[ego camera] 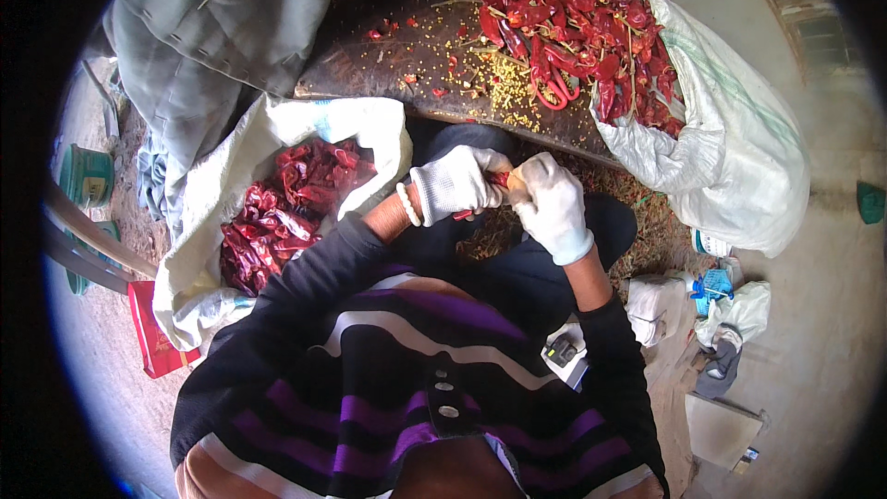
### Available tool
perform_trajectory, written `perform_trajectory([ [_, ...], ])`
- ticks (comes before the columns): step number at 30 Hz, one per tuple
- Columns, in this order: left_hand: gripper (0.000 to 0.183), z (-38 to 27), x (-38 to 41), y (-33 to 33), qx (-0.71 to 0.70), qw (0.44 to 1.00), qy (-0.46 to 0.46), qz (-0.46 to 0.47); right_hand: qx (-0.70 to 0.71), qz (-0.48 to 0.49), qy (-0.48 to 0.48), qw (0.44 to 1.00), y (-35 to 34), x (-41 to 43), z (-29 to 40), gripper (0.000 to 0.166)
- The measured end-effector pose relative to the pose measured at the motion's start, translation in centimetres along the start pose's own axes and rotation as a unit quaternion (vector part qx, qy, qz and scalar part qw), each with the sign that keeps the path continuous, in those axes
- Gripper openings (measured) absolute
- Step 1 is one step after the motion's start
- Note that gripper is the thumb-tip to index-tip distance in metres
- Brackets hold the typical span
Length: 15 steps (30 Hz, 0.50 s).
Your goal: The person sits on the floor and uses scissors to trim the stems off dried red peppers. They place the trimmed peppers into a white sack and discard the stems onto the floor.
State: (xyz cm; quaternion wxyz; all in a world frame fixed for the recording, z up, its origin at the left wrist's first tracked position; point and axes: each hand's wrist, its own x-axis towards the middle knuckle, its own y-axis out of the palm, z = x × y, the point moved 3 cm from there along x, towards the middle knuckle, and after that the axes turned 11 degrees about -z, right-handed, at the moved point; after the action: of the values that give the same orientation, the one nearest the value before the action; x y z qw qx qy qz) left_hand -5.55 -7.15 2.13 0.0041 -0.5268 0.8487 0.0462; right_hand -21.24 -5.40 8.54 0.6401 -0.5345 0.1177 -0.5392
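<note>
My left hand (459, 184), in a white knit glove with a beaded bracelet at the wrist, grips a dried red chili pepper (499, 179). Another bit of red pepper (463, 215) shows below its fingers. Meeting it fingertip to fingertip, my gloved right hand (552, 204) pinches the other end of the pepper; its fingers partly hide the stem end. Left of my hands, an open white woven sack (208, 222) holds dark red peppers (277, 215). Ahead to the right, peppers with stems (575, 28) spill from a second white sack (748, 132) onto a dark wooden board (388, 83).
Red-handled scissors (556, 93) lie by the pile, among scattered yellow seeds (509, 86). Grey padded cloth (222, 21) hangs at upper left. Green buckets (86, 175) and a red bag (156, 333) stand at left. Stem debris (624, 239) covers the ground below.
</note>
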Motion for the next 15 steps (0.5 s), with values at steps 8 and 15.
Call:
perform_trajectory([
  [8, 0.012, -0.7, -0.2, 0.2, 0.172, 0.948, 0.257, -0.069, 0.616, -0.024, 0.448, 0.647, 3.9, -3.5, -2.5, 0.011],
  [15, 0.022, -3.0, -2.2, 1.2, 0.152, 0.965, 0.203, -0.073, 0.529, -0.280, 0.435, 0.673, 4.1, -0.9, -5.9, 0.008],
])
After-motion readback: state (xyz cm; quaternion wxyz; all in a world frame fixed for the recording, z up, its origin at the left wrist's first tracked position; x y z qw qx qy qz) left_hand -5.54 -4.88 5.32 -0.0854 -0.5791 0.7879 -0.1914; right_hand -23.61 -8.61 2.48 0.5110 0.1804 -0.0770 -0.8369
